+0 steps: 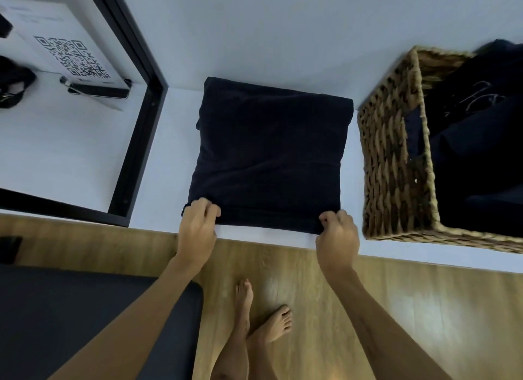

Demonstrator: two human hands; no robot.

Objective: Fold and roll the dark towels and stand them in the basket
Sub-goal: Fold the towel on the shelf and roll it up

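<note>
While a folded dark towel (268, 156) lies flat on the white surface (283, 40), both hands hold its near edge, the one closest to the person. At the near left corner, the left hand (198, 229) has its grip closed on the cloth, fingers curled over the fold. At the near right corner, the right hand (336, 238) pinches the cloth in the same way, its grip closed on it with the knuckles up. To the right of the towel, just beside it and not touching, stands a woven basket (393, 159), which holds more dark fabric (475, 125); how that fabric is folded or rolled cannot be made out. To the left of the towel a black-framed panel (138, 130) rests on the surface, and a sheet with a QR code (70, 57) shows within it. Below the surface edge are a wooden floor (396, 309), two bare feet (263, 317) and a dark pad (85, 309).
</note>
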